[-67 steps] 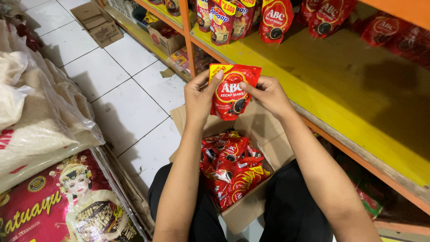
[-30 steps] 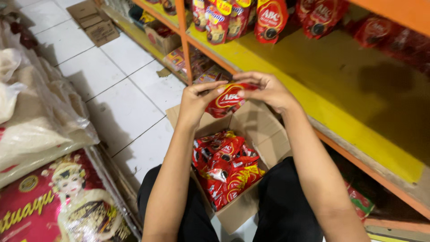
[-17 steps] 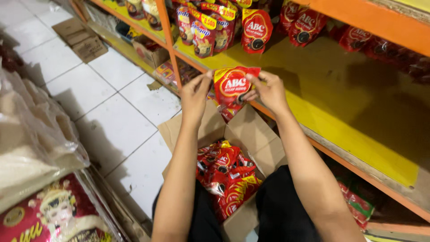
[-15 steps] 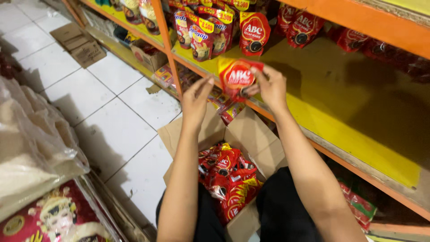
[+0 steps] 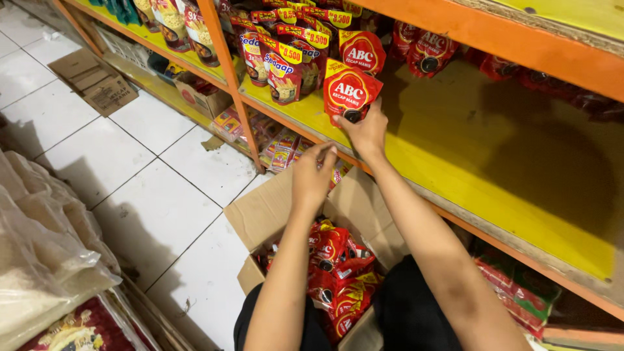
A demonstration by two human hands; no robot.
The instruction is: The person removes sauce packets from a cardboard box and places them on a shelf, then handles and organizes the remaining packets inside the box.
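Observation:
My right hand (image 5: 365,132) grips the bottom of a red sauce pouch (image 5: 350,92) and stands it upright on the yellow shelf (image 5: 494,175), just in front of another red pouch (image 5: 364,49). My left hand (image 5: 312,177) hovers lower, empty, fingers loosely curled, above an open cardboard box (image 5: 263,211) on my lap. The box holds several more red pouches (image 5: 338,270).
Orange shelf rails (image 5: 494,36) frame the yellow board. Other packets (image 5: 283,62) stand to the left on the shelf. More packets (image 5: 279,146) lie on the lower shelf. Flattened cardboard (image 5: 94,81) lies on the white tile floor. Large sacks (image 5: 45,260) sit at my left.
The pouch rose from above the box onto the yellow shelf in my right hand. My left hand let go of it and dropped back toward the box.

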